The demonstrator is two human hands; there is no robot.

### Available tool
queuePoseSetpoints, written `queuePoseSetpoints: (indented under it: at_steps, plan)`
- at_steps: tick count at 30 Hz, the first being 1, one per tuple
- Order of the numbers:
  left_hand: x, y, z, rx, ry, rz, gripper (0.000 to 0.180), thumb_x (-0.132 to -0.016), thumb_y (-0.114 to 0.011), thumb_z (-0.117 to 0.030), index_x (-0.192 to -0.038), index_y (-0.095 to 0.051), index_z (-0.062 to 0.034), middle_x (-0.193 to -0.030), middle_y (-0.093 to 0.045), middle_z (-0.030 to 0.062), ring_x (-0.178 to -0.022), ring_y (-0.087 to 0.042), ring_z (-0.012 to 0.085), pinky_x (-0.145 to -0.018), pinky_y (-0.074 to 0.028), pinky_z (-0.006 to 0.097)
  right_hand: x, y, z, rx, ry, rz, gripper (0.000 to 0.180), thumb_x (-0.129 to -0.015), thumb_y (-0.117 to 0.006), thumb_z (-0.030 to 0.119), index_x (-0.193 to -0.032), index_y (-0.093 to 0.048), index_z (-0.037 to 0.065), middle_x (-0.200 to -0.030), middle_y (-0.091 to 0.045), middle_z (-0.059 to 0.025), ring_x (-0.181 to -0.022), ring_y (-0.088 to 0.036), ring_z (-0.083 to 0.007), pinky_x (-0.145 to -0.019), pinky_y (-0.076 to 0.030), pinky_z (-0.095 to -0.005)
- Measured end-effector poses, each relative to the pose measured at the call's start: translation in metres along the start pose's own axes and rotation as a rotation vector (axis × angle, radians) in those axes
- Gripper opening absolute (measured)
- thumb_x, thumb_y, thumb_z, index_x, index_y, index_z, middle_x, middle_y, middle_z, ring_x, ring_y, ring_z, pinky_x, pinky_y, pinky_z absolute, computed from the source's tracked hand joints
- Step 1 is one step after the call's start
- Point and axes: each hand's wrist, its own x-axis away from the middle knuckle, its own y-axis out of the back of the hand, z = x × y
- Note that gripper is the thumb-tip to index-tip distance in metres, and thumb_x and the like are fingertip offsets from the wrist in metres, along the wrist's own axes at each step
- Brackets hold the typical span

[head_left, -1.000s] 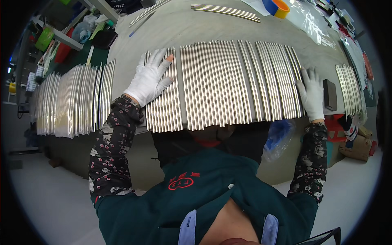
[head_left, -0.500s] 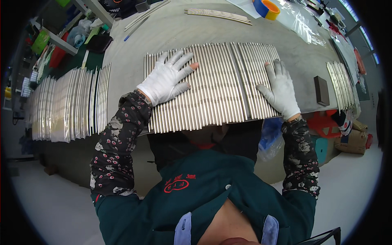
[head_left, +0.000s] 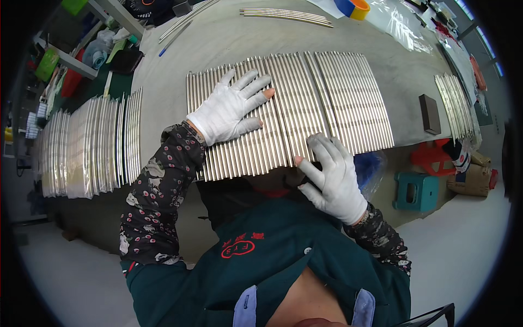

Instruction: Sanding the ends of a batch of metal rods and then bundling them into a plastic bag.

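While the left hand [head_left: 226,111] lies spread flat on the metal rods [head_left: 294,109] at the frame's centre, gripping none, the right hand [head_left: 335,180] is at their lower edge, its fingers apart and loosely bent, closed on nothing visible; whether its tips touch cannot be told. Judging by how they lie, most are drawn together side by side; one narrow gap right of centre is unclosed, and the lower ends step unevenly. Counted: two gloved hands; one central row in two blocks, its rods too close to number surely; one plastic-wrapped batch [head_left: 81,152] at left; one smaller bunch [head_left: 455,106] at right. On the bench [head_left: 163,76] are also one dark block [head_left: 430,114] at right and one blue-tipped pen [head_left: 175,39] at upper left.
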Motion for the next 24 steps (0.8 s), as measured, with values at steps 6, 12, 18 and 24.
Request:
queuePoseSetpoints:
  at_steps: [6, 12, 18, 24]
  plan:
    - [0.012, -0.003, 0.007, 0.000, -0.004, -0.011, 0.068, -0.092, -0.025, -0.063, -0.147, -0.021, -0.0237, -0.151, -0.025, 0.0126, -0.137, -0.025, 0.0363, -0.109, -0.016, 0.057, 0.000, 0.026, -0.017, 0.068, -0.074, -0.141, 0.055, -0.064, -0.072, 0.022, -0.111, -0.053, 0.001, -0.117, -0.051, -0.0227, -0.110, -0.050, -0.0399, -0.091, -0.041, -0.0507]
    - [0.033, 0.001, 0.015, -0.012, 0.003, 0.035, 0.070, -0.091, -0.026, -0.062, -0.147, -0.022, -0.0217, -0.150, -0.026, 0.0141, -0.135, -0.028, 0.0383, -0.109, -0.018, 0.056, 0.050, 0.062, -0.142, 0.523, -0.414, -0.384, 0.047, -0.089, -0.055, 0.031, -0.124, -0.053, 0.001, -0.126, -0.049, -0.0256, -0.116, -0.048, -0.0401, -0.097, -0.040, -0.0444]
    - [0.024, 0.005, 0.011, 0.017, 0.024, -0.008, 0.067, -0.090, -0.037, -0.055, -0.144, -0.028, -0.0176, -0.149, -0.027, 0.0138, -0.136, -0.026, 0.0358, -0.110, -0.019, 0.055, 0.097, 0.081, -0.258, 0.789, -0.962, -0.214, 0.060, -0.087, -0.055, 0.048, -0.130, -0.049, 0.006, -0.127, -0.049, -0.0225, -0.117, -0.048, -0.0371, -0.098, -0.040, -0.0411]
    - [-0.004, 0.012, 0.001, 0.059, 0.009, -0.063, 0.065, -0.093, -0.032, -0.056, -0.144, -0.031, -0.0152, -0.149, -0.026, 0.0161, -0.137, -0.025, 0.0364, -0.111, -0.020, 0.050, 0.091, 0.079, -0.259, 0.553, -1.164, -0.075, 0.067, -0.083, -0.056, 0.053, -0.133, -0.048, 0.009, -0.127, -0.049, -0.0218, -0.117, -0.050, -0.0357, -0.095, -0.041, -0.0425]
